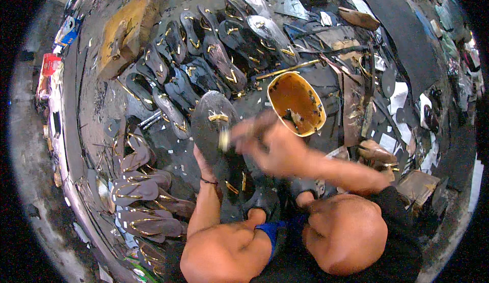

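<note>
My left hand (202,163) grips a dark sandal sole (213,104) from its left side and below, so most of its fingers are hidden. The sole's underside faces up, with gold strap ends folded flat against it. Blurred by motion, my right hand (272,149) is closed around a brush (225,138) whose pale tip is at the middle of the sole. Just beyond that hand stands a yellow tub (297,74) holding amber-brown glue-like liquid, its rim and inside spotted with dark smears.
Several dark upturned sandal soles (219,54) lie in rows ahead. Finished-looking brown sandals (135,192) are stacked at the left. A wooden block (125,33) sits at the far left. Leather scraps (351,105) and wooden shoe forms (376,151) lie at the right.
</note>
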### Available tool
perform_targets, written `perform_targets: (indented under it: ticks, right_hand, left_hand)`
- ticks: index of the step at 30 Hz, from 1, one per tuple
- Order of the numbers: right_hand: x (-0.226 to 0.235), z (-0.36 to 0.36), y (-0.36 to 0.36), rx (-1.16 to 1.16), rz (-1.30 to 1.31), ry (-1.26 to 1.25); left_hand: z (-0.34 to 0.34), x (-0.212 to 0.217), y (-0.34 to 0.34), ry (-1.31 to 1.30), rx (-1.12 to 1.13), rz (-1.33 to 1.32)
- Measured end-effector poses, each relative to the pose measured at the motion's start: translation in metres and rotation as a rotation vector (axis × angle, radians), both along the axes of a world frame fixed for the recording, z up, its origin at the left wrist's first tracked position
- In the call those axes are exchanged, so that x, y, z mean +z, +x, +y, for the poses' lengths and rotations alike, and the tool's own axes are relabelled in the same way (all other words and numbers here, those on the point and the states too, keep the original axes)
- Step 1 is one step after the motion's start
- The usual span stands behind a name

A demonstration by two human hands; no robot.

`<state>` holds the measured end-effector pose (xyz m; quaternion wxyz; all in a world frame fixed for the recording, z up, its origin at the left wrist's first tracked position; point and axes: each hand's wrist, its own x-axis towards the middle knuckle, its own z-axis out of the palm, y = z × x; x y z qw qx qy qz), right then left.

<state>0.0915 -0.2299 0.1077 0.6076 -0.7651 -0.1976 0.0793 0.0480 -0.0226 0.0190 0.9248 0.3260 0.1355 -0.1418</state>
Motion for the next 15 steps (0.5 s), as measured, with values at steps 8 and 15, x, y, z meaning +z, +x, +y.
perform_targets:
  ticks: [8, 15]
  right_hand:
    - [-0.004, -0.018, 0.075, -0.217, 0.093, 0.003]
    - [-0.005, -0.017, 0.065, -0.116, 0.0, 0.103]
  left_hand:
    - [-0.019, 0.026, 0.004, -0.033, 0.073, -0.042]
    - [-0.007, 0.008, 0.004, 0.014, 0.145, -0.089]
